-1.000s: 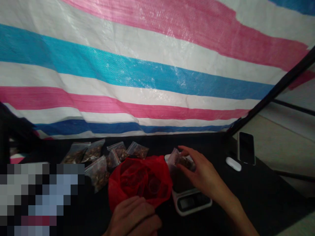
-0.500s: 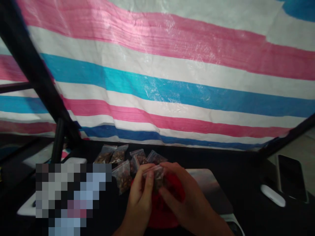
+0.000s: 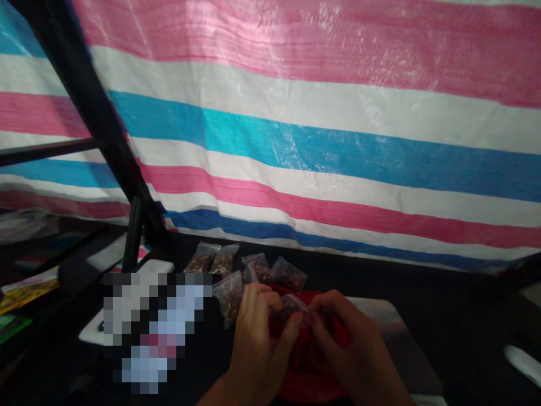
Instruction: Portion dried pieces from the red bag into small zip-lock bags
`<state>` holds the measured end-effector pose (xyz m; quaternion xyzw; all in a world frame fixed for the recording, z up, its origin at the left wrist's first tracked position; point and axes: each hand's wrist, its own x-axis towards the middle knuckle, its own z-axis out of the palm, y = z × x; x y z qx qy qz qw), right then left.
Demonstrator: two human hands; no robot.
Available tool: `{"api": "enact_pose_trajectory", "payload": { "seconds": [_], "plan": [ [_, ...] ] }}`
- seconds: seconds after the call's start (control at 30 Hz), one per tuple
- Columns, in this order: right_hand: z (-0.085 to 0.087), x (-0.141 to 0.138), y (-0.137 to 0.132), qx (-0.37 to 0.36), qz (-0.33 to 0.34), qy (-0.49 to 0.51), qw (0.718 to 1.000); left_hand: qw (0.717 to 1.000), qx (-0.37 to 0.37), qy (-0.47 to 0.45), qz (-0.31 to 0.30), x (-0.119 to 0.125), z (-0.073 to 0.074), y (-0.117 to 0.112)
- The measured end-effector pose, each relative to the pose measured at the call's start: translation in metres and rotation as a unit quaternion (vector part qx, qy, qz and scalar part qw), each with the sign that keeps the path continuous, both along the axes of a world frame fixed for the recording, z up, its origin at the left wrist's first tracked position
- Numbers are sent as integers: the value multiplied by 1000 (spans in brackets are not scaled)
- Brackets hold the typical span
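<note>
Between my two hands is a small clear zip bag (image 3: 295, 304) with some brownish contents, held over a red container (image 3: 315, 386). My left hand (image 3: 262, 335) grips the bag's left side, with the thumb in front and the fingers curled behind. The thumb and index finger of my right hand (image 3: 353, 332) pinch its upper right corner by the zip edge. Part of the bag is hidden behind my fingers. Just beyond my left hand lies a filled zip bag (image 3: 230, 301) of brown bits.
Several more filled zip bags, among them a left one (image 3: 203, 260) and a right one (image 3: 289, 275), lie toward the striped sheet (image 3: 338, 141). A silver plate (image 3: 386, 316) is at right. A white object (image 3: 524, 363) sits farther right. A black post (image 3: 88, 96) slants at left.
The view has swung left, so things appear farther right. My right fingers have shifted to the bag's upper right corner, and the bag is now tilted and lower between my hands.
</note>
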<state>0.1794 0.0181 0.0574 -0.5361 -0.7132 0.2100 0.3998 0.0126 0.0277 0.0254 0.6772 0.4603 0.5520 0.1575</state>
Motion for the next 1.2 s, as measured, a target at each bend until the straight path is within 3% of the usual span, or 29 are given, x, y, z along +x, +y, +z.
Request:
{"api": "enact_pose_trajectory", "payload": {
  "seconds": [0.07, 0.13, 0.23, 0.33, 0.43, 0.53, 0.8, 1.2],
  "plan": [
    [-4, -2, -1, -15, -2, 27, 1000, 999, -13, 26, -42, 3, 2, -4],
    [-5, -3, -2, -44, 19, 38, 998, 989, -104, 19, -99, 7, 4, -7],
    [-4, -6, -2, -90, 35, 56, 994, 958, -260, -55, -111, 13, 7, -6],
    [-5, -9, -1, -107, 34, 87, 990, 931, -312, -139, -128, 16, 6, -1],
    [-8, -10, 1, -107, 40, 112, 987, 911, -333, -198, -144, 14, 5, 5],
    [-8, -6, 3, -132, 42, 111, 984, 902, -354, -192, -152, 11, 3, 11],
    [9, 7, 5, -188, 62, 45, 979, 922, -323, -142, -161, 9, 5, 8],
    [9, 9, 6, -194, 69, 33, 978, 918, -321, -117, -199, 9, 2, 12]
  ]
}}
